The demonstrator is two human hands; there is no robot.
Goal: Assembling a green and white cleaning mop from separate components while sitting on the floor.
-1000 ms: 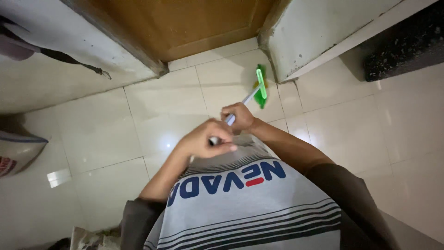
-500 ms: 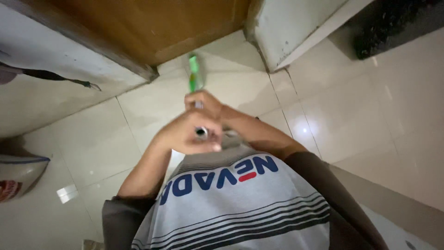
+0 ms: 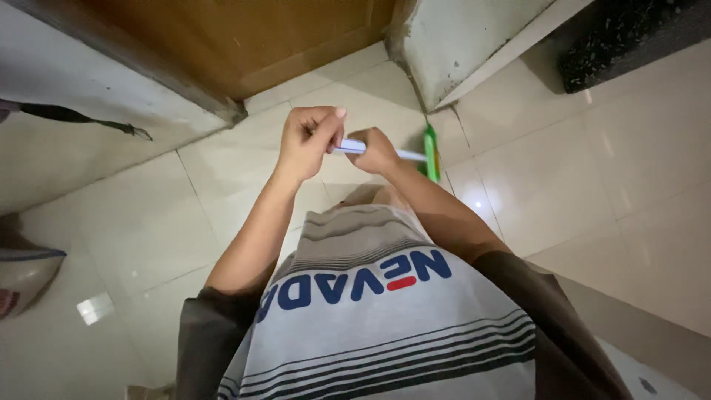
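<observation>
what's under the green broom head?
Under the green plastic broom head lies glossy white tiled floor, beside the white wall corner. Any dirt beneath it is covered. Left hand and right hand grip the white handle.

Green mop head (image 3: 430, 153) — white pole (image 3: 385, 150), cream floor tiles (image 3: 563, 185).

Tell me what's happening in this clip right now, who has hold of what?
A person in a grey striped shirt stands on a glossy white tiled floor, gripping a long pale mop handle with both hands. The left hand holds the upper end, and the right hand grips a little lower. The green mop head rests on the tiles near the white wall corner, beside a brown wooden door.
</observation>
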